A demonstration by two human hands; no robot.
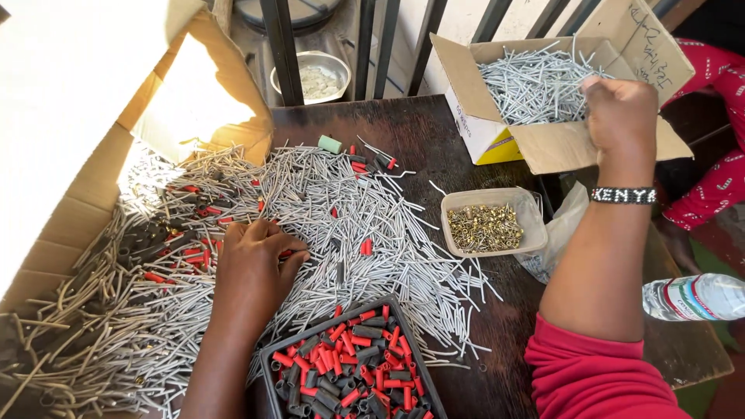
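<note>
The left hand (254,260) lies palm-down on the heap of thin grey rods (341,225) spread over the dark table (434,147), fingers curled loosely and pinching at a few rods just above the black tray (272,365) of red and black sleeves. The right hand (618,112) reaches into the open cardboard box (559,147) beyond the heap, fingers closed around a bunch of rods. A small tub of brass pieces (486,227) sits between box and heap.
</note>
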